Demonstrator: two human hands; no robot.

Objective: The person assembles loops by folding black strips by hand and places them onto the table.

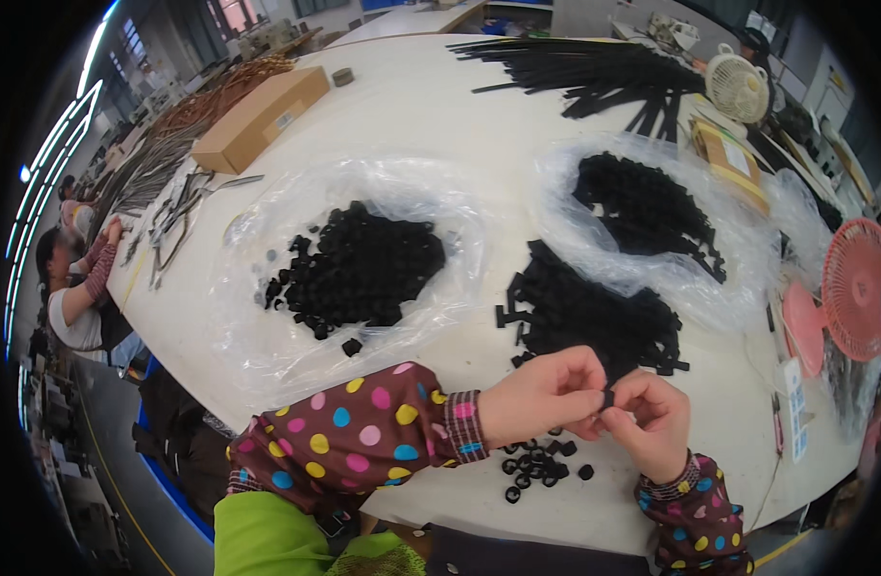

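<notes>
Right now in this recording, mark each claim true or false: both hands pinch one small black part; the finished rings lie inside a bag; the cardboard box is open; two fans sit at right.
1. Both hands, left hand and right hand, pinch one small black part: true.
2. Small black rings lie inside a bag: false, they lie on the bare white table.
3. The cardboard box is open: false, shut.
4. Two fans at right: true, a white fan and a pink fan.

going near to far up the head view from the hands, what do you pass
hands pinching a small black part → loose black pile → black parts on clear plastic bag → bundle of long black strips
</notes>
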